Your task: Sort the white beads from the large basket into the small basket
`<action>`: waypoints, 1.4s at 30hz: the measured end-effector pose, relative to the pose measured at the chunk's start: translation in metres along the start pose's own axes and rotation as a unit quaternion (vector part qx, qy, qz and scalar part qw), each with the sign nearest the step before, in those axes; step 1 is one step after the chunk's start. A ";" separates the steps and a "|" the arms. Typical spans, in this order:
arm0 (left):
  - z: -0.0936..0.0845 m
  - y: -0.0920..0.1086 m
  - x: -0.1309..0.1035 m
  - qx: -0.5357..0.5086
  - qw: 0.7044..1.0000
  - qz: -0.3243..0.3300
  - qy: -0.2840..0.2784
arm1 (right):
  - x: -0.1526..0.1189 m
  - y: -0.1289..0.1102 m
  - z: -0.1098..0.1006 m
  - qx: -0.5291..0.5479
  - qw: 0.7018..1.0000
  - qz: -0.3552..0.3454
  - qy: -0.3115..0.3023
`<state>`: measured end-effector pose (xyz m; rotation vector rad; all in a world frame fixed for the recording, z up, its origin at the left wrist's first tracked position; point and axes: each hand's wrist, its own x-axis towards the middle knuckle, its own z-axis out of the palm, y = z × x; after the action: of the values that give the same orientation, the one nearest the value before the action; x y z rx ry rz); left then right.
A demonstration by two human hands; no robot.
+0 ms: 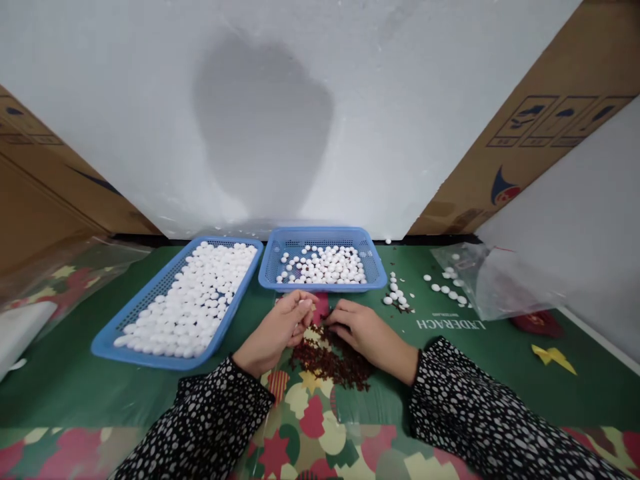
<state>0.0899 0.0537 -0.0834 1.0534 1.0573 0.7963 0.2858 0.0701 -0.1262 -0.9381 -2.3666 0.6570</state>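
Observation:
My left hand (pixel 280 328) is closed in a pinch in front of the middle basket; what lies between its fingertips is too small to make out. Just right of it, my right hand (pixel 367 333) has its fingers curled together at the edge of a pile of small dark-red pieces (pixel 333 363). Whatever those fingers hold is hidden. Beyond both hands stands a blue basket (pixel 323 287) partly filled with small white balls (pixel 335 265). A longer blue basket (pixel 107 347), slanting on the left, is full of similar white balls (pixel 185 307).
Loose white balls (pixel 395 291) lie right of the middle basket. A clear plastic bag (pixel 505 277), a dark-red packet (pixel 537 325) and a yellow scrap (pixel 553 358) are farther right. A white foam board (pixel 350 120) rises behind, between cardboard panels (pixel 545 127). The patterned green sheet (pixel 475 373) covers the table.

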 end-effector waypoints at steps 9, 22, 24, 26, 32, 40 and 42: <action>-0.002 -0.006 0.003 0.063 0.997 0.034 -0.014 | -0.002 -0.001 -0.006 0.041 0.997 0.015 0.067; 0.006 -0.008 0.003 -0.032 0.998 0.005 -0.046 | -0.002 -0.022 -0.004 0.122 0.965 0.000 0.231; 0.007 -0.008 0.002 -0.036 0.998 0.003 -0.045 | -0.002 -0.022 -0.004 0.114 0.965 -0.013 0.235; 0.007 -0.008 0.002 -0.037 0.998 0.005 -0.042 | -0.002 -0.023 -0.004 0.108 0.966 -0.027 0.232; 0.005 -0.008 0.002 -0.027 0.998 0.028 -0.041 | -0.003 -0.024 -0.004 0.123 0.970 -0.048 0.205; 0.006 -0.004 0.000 0.027 0.998 0.046 -0.032 | -0.001 -0.023 -0.007 0.141 0.969 -0.019 0.200; 0.007 -0.003 -0.001 0.050 0.997 0.047 -0.027 | -0.001 -0.022 -0.008 0.138 0.970 -0.005 0.202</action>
<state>0.0962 0.0503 -0.0855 1.2112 1.0167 0.7919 0.2808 0.0574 -0.1076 -0.8429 -1.8656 0.6941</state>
